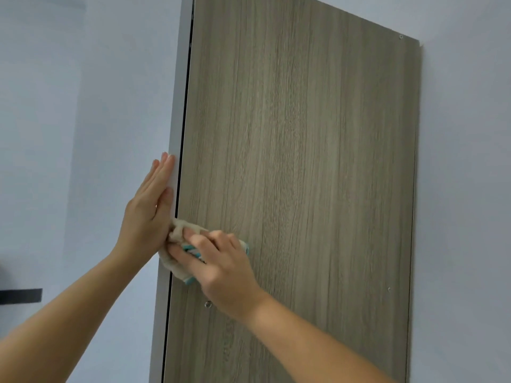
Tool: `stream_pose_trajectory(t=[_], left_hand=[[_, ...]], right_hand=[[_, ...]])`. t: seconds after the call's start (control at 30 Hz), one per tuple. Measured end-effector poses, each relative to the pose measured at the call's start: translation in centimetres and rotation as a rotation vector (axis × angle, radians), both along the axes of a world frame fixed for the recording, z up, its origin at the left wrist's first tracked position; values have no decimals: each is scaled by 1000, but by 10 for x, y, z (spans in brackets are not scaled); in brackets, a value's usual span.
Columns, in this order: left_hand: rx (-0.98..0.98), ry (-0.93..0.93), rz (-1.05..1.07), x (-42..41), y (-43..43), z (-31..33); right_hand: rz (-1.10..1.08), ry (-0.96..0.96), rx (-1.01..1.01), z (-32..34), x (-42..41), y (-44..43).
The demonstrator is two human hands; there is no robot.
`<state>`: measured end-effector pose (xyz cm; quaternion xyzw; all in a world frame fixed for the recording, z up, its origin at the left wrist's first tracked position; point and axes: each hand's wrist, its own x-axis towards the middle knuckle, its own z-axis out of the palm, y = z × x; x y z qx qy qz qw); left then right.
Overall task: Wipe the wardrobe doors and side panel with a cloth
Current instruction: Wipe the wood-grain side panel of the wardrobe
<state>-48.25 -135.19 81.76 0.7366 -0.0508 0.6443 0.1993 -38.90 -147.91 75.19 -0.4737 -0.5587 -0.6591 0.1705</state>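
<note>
2 bare hands are up at the wardrobe's front corner. R hand (221,261) grasps a bunched beige cloth (177,269) w/ teal stripes. Its fingers curl into the cloth & press it against the wood-grain side panel (304,161), right at the panel's L edge. Cloth overlaps the dark gap between the panel & the white door (177,120); its lower end hangs just past that edge. L hand (149,205) is released, holding nothing. Its fingers are straight & together, laid flat on the door just beside the edge. Heel of L hand touches the cloth or sits just beside it, can't tell which. 1 round metal fitting (208,304) sits on the panel just below R wrist. Pale wall (464,161) borders the panel's R side. Dark strip (22,295) shows far L.
</note>
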Motion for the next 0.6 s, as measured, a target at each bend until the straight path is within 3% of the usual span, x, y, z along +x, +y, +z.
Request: stream_pose_trajectory(t=[0.17,0.37,0.6], left_hand=[[-20,3,6,2,-3,-16],[-47,-5,101,9,-18,-47],[-43,-25,124,13,-18,-61]], right_hand=[[-7,-14,-2,1,29,-30],[-86,154,98,-4,74,-84],[-181,403,404,-7,125,-152]])
